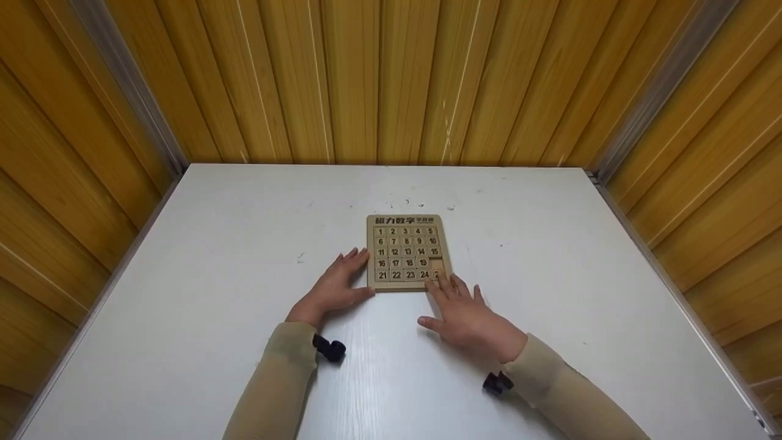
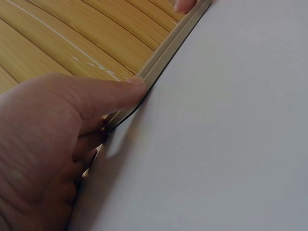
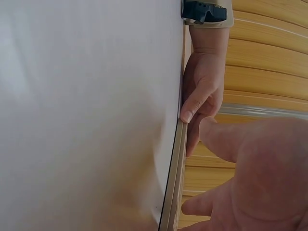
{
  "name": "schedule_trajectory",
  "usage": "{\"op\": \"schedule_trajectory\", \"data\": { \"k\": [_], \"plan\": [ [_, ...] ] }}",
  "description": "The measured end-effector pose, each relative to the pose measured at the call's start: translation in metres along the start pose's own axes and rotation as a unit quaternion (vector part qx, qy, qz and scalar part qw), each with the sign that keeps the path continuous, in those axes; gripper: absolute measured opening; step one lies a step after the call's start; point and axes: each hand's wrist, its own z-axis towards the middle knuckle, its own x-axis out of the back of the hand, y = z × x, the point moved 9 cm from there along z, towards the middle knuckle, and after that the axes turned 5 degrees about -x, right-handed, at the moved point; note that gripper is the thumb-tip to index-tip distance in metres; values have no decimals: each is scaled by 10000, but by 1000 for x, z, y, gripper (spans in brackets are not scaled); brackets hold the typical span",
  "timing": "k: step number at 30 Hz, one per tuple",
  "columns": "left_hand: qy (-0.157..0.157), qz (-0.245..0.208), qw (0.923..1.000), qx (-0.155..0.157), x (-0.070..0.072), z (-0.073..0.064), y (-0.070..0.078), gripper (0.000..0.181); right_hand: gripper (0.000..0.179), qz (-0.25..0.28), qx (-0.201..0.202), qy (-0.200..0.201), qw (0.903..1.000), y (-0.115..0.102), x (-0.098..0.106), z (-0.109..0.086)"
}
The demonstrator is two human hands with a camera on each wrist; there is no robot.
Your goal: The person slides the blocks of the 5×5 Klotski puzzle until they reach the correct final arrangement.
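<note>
A wooden number slide puzzle (image 1: 408, 285) lies flat near the table's middle, its tiles in rows reading 1 to 19, then 21 to 24. One vacant slot shows below tile 15. Under that slot a corner tile (image 1: 436, 275) is partly covered by fingers; only a "2" is readable. My left hand (image 1: 335, 286) holds the puzzle's lower left corner, thumb (image 2: 130, 89) on the front edge and fingers along the left side. With fingers extended, my right hand (image 1: 463, 313) touches the lower right corner around that tile; its thumb (image 3: 221, 139) is off the puzzle.
A white table (image 1: 244, 214) carries the puzzle, with small dark marks behind it. Yellow wood-patterned walls (image 1: 403, 79) stand at the back and both sides. Small black cameras (image 1: 330, 348) sit on both wrists over beige sleeves (image 1: 275, 385).
</note>
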Motion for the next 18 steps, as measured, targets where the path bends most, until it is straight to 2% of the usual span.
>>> {"op": "schedule_trajectory", "data": {
  "k": [18],
  "plan": [
    [-63, -33, 9997, 216, 0, -1, -1, 84, 87, 47, 6, 58, 10000, 3, 6, 20]
  ]
}}
